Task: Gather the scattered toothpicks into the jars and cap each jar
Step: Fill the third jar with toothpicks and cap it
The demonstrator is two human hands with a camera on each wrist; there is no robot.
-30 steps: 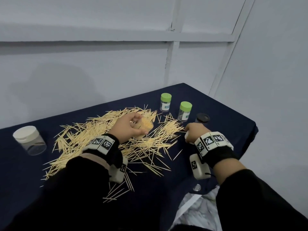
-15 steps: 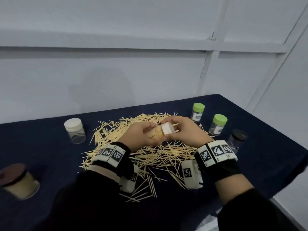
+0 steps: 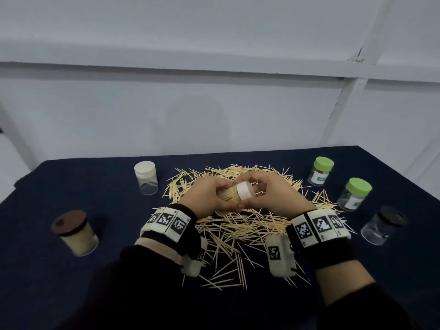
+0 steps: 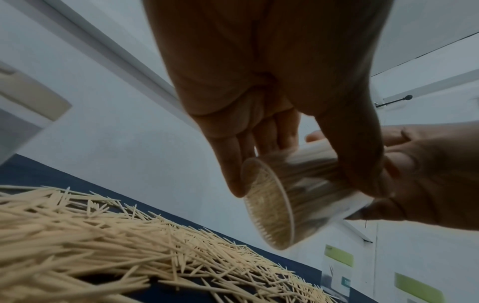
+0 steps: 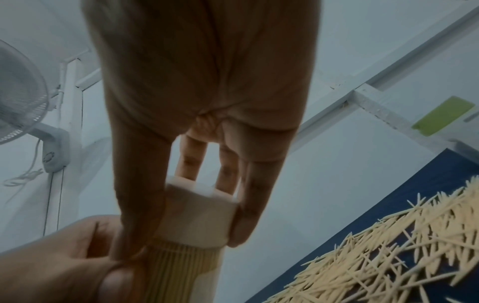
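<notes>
Dark blue tablecloth (image 3: 273, 160) below. Left hand (image 3: 209, 198) curled round full toothpick jar (image 3: 228, 195), held sideways above scattered toothpicks (image 3: 238, 225); right hand (image 3: 273, 196) pinching white cap (image 3: 245, 190) on its mouth. Risk: crooked cap jamming, toothpicks spilling back.

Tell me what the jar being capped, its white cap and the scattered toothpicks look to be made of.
Jar: clear plastic, likely; packed toothpicks show through its wall and base, though glass can't be excluded.
White cap: opaque matte plastic, apparently; smooth, evenly white, without shine.
Scattered toothpicks: pale wood or bamboo; thin, tan, pointed sticks, dull finish.
</notes>
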